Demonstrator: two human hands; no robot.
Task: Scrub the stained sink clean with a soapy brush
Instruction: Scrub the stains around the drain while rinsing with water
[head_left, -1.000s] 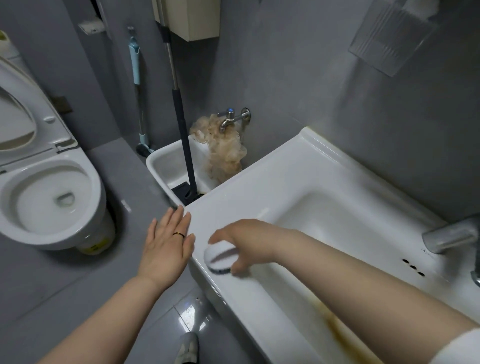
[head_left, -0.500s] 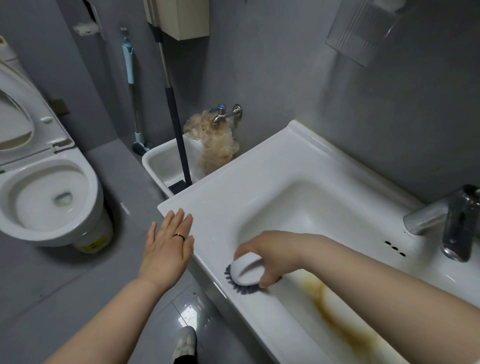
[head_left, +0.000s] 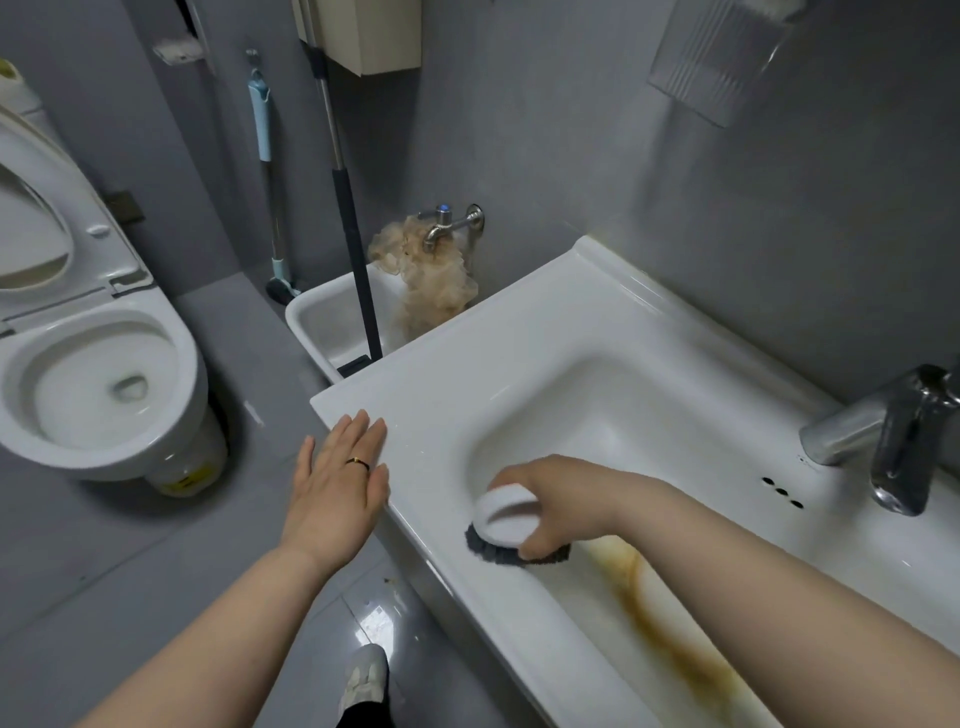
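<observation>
Where its dark grey bristles splay against the near inner wall of the white rectangular ceramic sink (head_left: 519, 374), the oval white-capped scrubbing brush (head_left: 506, 519) sits at the left end of a long brown stain (head_left: 654, 618) streaking the basin; the right hand (head_left: 558, 496) clasps its domed cap from above, while the left hand (head_left: 337, 488), fingers straight and holding nothing, hovers at the sink's front-left corner, well apart from the chrome tap (head_left: 898, 441)
</observation>
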